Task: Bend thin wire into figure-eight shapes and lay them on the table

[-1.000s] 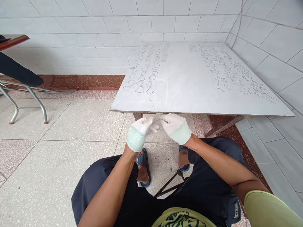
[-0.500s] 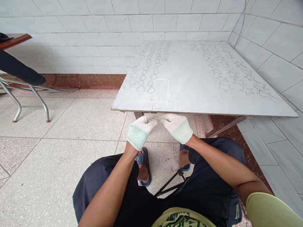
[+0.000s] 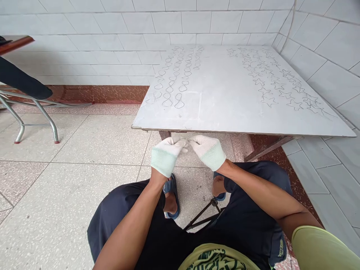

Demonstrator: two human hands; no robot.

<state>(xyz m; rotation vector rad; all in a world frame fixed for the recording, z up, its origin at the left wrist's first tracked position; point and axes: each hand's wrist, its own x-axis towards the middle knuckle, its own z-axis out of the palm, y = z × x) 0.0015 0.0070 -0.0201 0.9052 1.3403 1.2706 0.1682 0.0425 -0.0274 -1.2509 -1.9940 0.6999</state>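
Observation:
My left hand (image 3: 172, 146) and my right hand (image 3: 206, 147), both in white gloves with pale green cuffs, meet just below the front edge of the white board (image 3: 230, 101). Fingertips of each are pinched together around a thin piece of wire (image 3: 185, 138), mostly hidden by the gloves. Rows of thin wire figure-eights (image 3: 179, 100) lie on the board's left side. Toward its right side lie many wire stars (image 3: 269, 101), some overlapping. A small bent scrap of wire (image 3: 188, 127) rests at the board's front edge.
Wooden legs (image 3: 266, 147) support the board, which reaches the tiled walls. Between my sandalled feet stands a black folding frame (image 3: 206, 213). At the left, a person's dark-clothed leg (image 3: 25, 80) is by a metal-legged stool (image 3: 38, 122) and a brown tabletop (image 3: 17, 45).
My fingers have shifted slightly around the wire, and the right hand has come a little closer to the left. The view has tilted slightly downward.

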